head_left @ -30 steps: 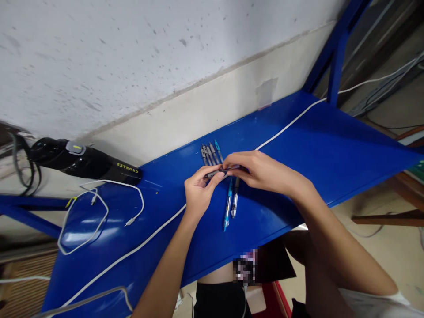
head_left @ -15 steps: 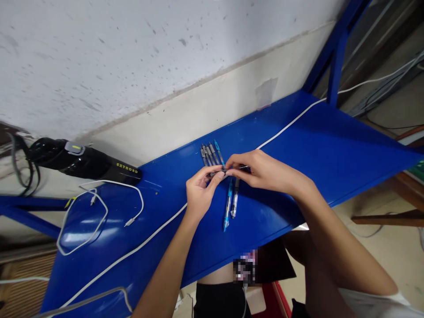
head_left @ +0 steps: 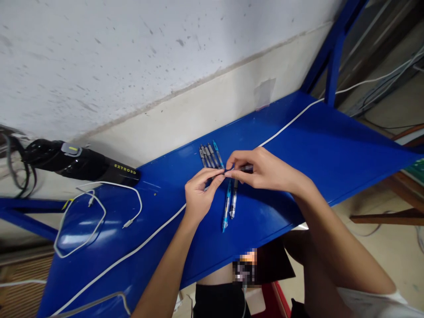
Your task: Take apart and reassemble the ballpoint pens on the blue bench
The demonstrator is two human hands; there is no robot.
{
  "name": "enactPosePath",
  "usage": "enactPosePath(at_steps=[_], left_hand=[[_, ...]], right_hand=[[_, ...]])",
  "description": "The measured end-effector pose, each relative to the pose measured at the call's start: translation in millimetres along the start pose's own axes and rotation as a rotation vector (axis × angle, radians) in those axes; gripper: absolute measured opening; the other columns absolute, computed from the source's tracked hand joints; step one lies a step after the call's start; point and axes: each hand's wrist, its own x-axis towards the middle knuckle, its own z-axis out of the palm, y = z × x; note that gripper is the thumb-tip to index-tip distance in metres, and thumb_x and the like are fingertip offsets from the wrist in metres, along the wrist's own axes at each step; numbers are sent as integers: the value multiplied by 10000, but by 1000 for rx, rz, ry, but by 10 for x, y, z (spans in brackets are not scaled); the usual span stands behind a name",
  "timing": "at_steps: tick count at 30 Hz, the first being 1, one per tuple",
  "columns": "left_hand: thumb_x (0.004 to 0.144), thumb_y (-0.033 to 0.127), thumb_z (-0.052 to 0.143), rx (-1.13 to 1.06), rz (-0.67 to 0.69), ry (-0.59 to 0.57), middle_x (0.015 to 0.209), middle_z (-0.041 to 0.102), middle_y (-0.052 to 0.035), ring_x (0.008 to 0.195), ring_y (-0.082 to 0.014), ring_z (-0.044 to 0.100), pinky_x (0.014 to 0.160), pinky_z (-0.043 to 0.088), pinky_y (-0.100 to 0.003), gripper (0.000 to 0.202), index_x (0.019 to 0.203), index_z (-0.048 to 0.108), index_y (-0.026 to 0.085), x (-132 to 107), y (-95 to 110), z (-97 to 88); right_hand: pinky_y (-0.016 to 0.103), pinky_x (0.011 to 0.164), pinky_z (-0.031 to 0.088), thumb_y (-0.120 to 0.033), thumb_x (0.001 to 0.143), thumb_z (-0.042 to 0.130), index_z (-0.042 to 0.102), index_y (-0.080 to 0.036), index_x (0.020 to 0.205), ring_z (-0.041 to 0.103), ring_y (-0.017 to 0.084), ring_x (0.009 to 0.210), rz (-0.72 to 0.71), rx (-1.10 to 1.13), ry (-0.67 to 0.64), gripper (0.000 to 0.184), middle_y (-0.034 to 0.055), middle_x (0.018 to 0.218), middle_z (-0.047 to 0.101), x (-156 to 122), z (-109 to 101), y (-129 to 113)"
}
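Note:
My left hand (head_left: 198,192) and my right hand (head_left: 260,170) meet over the blue table (head_left: 298,145), both pinched on one dark pen (head_left: 247,168) held crosswise; most of it is hidden by the fingers. Just behind the hands lies a row of several pens (head_left: 208,155), grey ones and one light blue, side by side. Below the hands two more pens (head_left: 230,204) lie parallel, one light blue and one dark, pointing toward me.
A long white cable (head_left: 139,247) runs diagonally across the table to the far right. A looped thin white cable (head_left: 96,207) lies at the left. A black device marked EXTRORD (head_left: 82,163) rests against the wall. A blue frame post (head_left: 333,66) rises at the back right.
The hands have shifted slightly: my right hand drew a little to the right, and more of the pen's end shows past its fingers. The pens on the table have not moved.

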Motion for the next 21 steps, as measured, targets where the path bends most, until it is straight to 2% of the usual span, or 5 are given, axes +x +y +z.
enactPosePath(at_steps=[6, 10, 13, 16, 21], left_hand=[[954, 257, 836, -59, -38, -46, 1073, 816, -82, 960, -210, 774, 874, 619, -344, 245, 1198, 851, 251, -9, -7, 13], [984, 273, 801, -48, -63, -5, 1030, 810, -82, 942, -202, 768, 858, 599, -332, 209, 1185, 840, 230, -6, 41, 30], [994, 302, 788, -1, -71, 105, 1006, 800, -77, 934, -209, 762, 859, 591, -342, 156, 1119, 836, 221, 8, 58, 17], [1010, 328, 765, 125, -68, 214, 1010, 800, -71, 946, -215, 757, 893, 587, -360, 143, 1087, 824, 223, 45, 31, -53], [1036, 359, 719, 447, -49, 174, 1164, 792, -81, 1072, -244, 740, 950, 582, -399, 238, 1235, 794, 250, 130, -97, -266]], right_hand=[[359, 855, 519, -500, 998, 773, 716, -238, 959, 641, 209, 953, -110, 442, 354, 271, 43, 1011, 710, 104, 81, -59], [331, 746, 544, -568, 993, 762, 605, -268, 924, 596, 177, 779, -20, 999, 591, 346, -25, 794, 573, 181, 34, -31], [283, 537, 432, -582, 1001, 734, 454, -268, 768, 403, 141, 560, 29, 1409, 655, 481, -73, 626, 364, 147, -27, 112], [275, 449, 273, -545, 1021, 668, 276, -273, 692, 227, 121, 488, 22, 1747, 730, 579, -93, 573, 224, 79, -31, 256], [289, 453, 169, -551, 1002, 596, 145, -275, 700, 120, 112, 482, 47, 1923, 813, 609, -100, 566, 137, 44, 33, 261]])
